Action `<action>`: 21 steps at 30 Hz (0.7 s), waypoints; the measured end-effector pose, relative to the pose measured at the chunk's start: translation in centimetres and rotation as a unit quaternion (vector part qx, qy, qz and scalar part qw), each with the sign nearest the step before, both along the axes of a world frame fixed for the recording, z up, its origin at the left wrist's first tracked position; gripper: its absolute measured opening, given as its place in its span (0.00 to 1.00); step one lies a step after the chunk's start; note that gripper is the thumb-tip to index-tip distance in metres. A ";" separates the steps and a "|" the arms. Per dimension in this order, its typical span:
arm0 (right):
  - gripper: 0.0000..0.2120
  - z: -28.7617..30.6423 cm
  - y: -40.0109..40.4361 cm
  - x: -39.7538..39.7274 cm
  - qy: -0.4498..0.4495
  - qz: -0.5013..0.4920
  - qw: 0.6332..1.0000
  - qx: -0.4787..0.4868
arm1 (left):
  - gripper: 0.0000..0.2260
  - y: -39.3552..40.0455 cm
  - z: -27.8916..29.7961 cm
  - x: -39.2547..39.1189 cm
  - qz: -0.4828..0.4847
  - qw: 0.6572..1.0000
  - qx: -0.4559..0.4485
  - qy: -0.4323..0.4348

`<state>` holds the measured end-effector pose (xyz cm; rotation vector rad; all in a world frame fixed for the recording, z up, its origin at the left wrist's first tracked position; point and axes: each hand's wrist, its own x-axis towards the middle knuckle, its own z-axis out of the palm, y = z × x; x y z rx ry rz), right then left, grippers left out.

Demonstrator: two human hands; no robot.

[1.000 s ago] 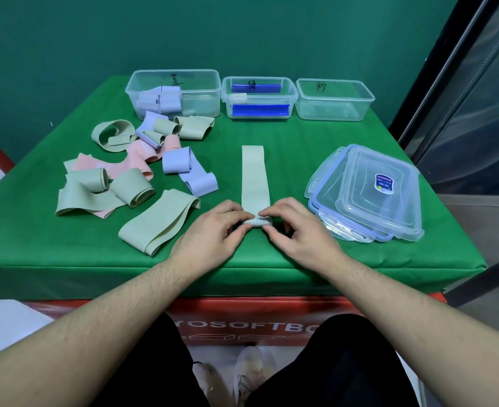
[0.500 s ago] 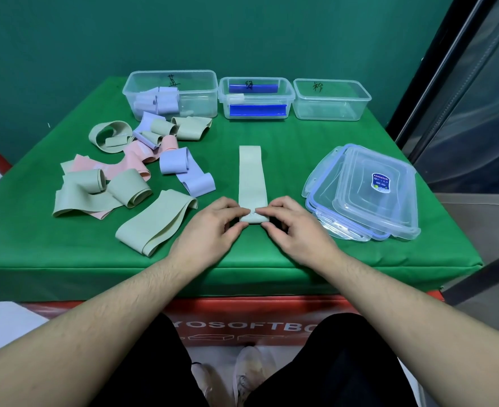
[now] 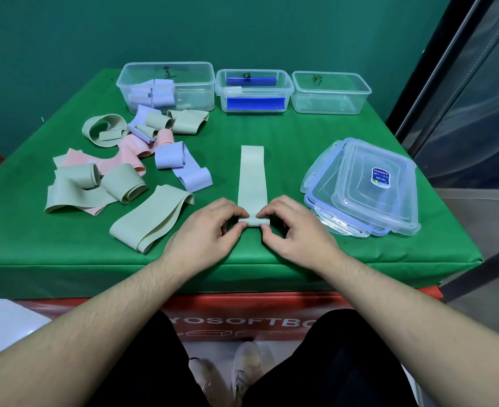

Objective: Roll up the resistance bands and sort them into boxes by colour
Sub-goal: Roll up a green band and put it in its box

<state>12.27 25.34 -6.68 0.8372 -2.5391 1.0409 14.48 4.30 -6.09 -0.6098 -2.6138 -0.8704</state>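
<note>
A pale green resistance band (image 3: 252, 177) is laid flat near the table's (image 3: 286, 136) front edge, its rolled near end pinched by the left hand (image 3: 210, 227) and right hand (image 3: 293, 230). Handwritten marks on three clear boxes (image 3: 330, 92) at the far edge cannot be read — "YOSOFTBO" is cut off below. The sticker on the stacked lids (image 3: 380, 186) is illegible.
</note>
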 end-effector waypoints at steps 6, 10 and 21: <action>0.08 -0.3 0.0 -0.4 -0.006 -0.008 1.000 0.005 | 0.08 0.1 0.0 -0.1 0.015 1.000 0.007 -0.006; 0.09 -0.4 0.0 -0.6 -0.012 -0.018 1.000 -0.003 | 0.09 0.0 0.0 -0.1 0.008 1.000 0.011 0.000; 0.09 -0.4 0.0 -0.6 0.002 -0.012 1.000 -0.012 | 0.09 0.1 -0.1 -0.6 0.030 0.999 0.014 -0.001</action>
